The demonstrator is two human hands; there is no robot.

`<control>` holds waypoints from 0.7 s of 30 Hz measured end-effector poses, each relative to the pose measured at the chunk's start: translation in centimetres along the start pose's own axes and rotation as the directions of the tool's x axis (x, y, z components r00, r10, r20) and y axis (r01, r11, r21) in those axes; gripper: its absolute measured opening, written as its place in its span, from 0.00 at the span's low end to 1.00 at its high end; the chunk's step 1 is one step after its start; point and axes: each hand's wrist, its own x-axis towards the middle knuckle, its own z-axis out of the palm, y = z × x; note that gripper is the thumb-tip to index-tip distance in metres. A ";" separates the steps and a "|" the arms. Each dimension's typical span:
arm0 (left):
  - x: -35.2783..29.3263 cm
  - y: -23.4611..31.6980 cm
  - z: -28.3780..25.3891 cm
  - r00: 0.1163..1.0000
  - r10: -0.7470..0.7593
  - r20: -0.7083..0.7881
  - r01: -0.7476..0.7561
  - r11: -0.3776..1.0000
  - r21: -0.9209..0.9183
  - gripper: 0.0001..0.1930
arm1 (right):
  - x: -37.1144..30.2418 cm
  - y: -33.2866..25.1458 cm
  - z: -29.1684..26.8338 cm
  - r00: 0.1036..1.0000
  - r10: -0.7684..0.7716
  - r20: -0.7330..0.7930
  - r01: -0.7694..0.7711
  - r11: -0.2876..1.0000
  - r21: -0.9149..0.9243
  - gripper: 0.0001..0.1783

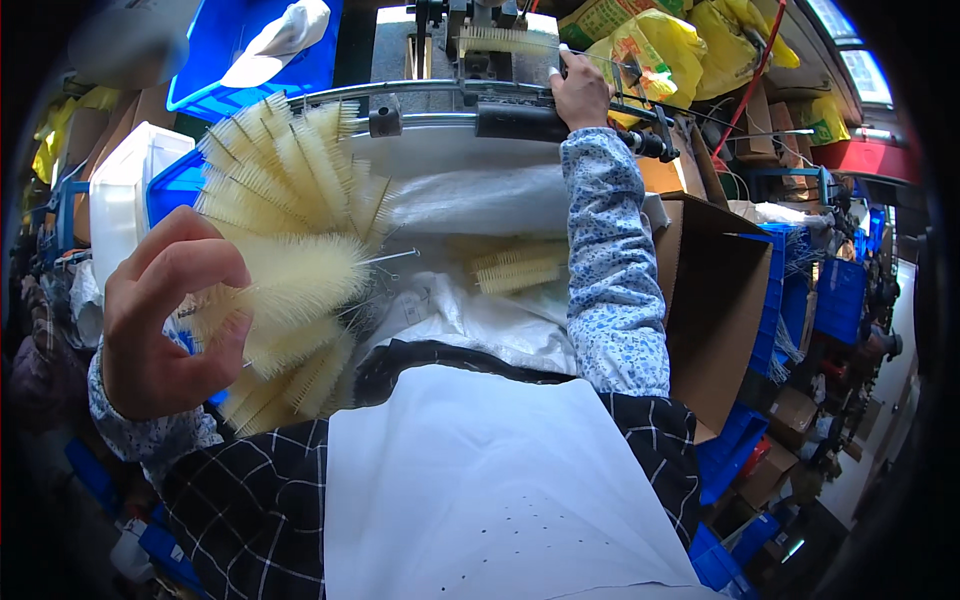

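My left hand is raised at the left, its thumb and index finger curved with a gap between the tips. A round cream bristle brush with a twisted-wire end shows behind the fingers and through that gap; it rests on a fanned pile of similar brushes. My right hand reaches out to the machine at the far side. Its fingers are closed at the right end of a thin cream brush lying across the machine; the exact grip is partly hidden.
A metal rail with a black sleeve runs across in front of the machine. Blue bins and a white tub stand at the left. An opened cardboard box is beside my right arm, with yellow bags beyond. More brushes lie mid-table.
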 end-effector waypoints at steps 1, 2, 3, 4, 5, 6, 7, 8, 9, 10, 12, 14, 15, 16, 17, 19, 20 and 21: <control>-0.3 -0.1 0.0 1.000 -0.014 -0.009 0.014 1.000 0.000 0.15 | 0.2 1.2 0.1 1.000 -0.016 -0.015 0.017 1.000 0.027 0.18; -0.3 -0.5 -0.1 1.000 0.004 -0.015 -0.005 1.000 -0.008 0.15 | 0.2 3.1 -0.4 0.999 -0.015 -0.039 0.016 0.999 0.030 0.19; -0.3 -0.8 -0.1 1.000 0.006 -0.021 -0.006 1.000 -0.008 0.15 | 0.3 4.5 -0.5 0.999 -0.014 -0.029 0.015 0.999 0.040 0.19; -0.3 -1.1 0.0 1.000 0.006 -0.027 -0.006 1.000 -0.008 0.15 | 0.6 5.8 -0.8 0.999 0.026 0.038 -0.028 0.998 0.059 0.18; -0.5 -1.0 0.0 0.999 -0.012 -0.038 0.012 1.000 -0.005 0.15 | 1.4 5.4 -1.5 0.991 0.068 0.114 -0.081 0.990 0.113 0.17; -0.3 -1.2 0.1 0.999 -0.017 -0.042 0.017 1.000 -0.008 0.15 | 1.9 5.5 -2.5 0.975 0.119 0.189 -0.149 0.977 0.152 0.16; 0.0 -1.4 0.1 0.999 -0.023 -0.046 0.022 1.000 -0.012 0.15 | 2.6 6.8 -2.1 0.988 0.124 0.096 -0.127 0.992 0.021 0.15; 0.2 -1.5 0.2 0.998 -0.054 -0.026 0.053 0.997 -0.056 0.15 | 3.2 7.4 -1.2 0.994 0.113 0.006 -0.112 0.988 -0.106 0.15; 0.7 -2.3 0.5 0.999 -0.040 -0.029 0.038 0.996 -0.081 0.15 | 3.2 6.7 -2.3 0.991 0.134 0.000 -0.129 0.952 -0.277 0.15; 1.2 -3.0 1.0 0.999 -0.024 -0.031 0.021 0.994 -0.108 0.15 | 3.4 8.2 -2.0 0.998 0.045 0.048 -0.025 0.933 -0.359 0.16; 1.7 -3.7 1.1 0.999 -0.042 -0.031 0.036 0.982 -0.184 0.15 | 3.2 9.0 -2.7 0.977 -0.192 0.089 0.212 0.882 -0.421 0.14; 1.8 -4.2 1.1 0.999 -0.043 -0.030 0.035 0.975 -0.218 0.15 | 3.1 10.7 -5.1 0.959 -0.226 0.169 0.257 0.947 -0.192 0.13; 1.7 -4.5 1.0 0.999 -0.037 -0.030 0.030 0.976 -0.216 0.15 | 2.9 11.3 -6.7 0.947 -0.248 0.205 0.268 0.961 -0.074 0.12; 1.7 -4.5 1.0 0.999 -0.044 -0.030 0.036 0.977 -0.212 0.15 | 2.3 11.2 -8.5 0.935 -0.184 0.304 0.184 0.983 0.031 0.13; 1.9 -4.7 1.2 0.999 -0.044 -0.029 0.036 0.971 -0.238 0.15 | 1.0 12.5 -9.6 0.874 -0.068 0.481 -0.166 0.889 0.427 0.15; 2.4 -4.8 1.7 0.999 -0.043 -0.017 0.036 0.955 -0.293 0.15 | -1.1 11.8 -13.2 0.780 -0.179 0.600 -0.171 0.861 0.479 0.22; 2.9 -4.7 2.2 0.999 -0.032 -0.022 0.023 0.947 -0.321 0.14 | -2.4 9.1 -14.9 0.792 -0.200 0.577 -0.162 0.842 0.515 0.25; 3.6 -4.4 2.9 1.000 -0.013 -0.024 0.004 0.937 -0.348 0.14 | -3.0 7.1 -15.9 0.759 -0.288 0.583 -0.081 0.847 0.525 0.27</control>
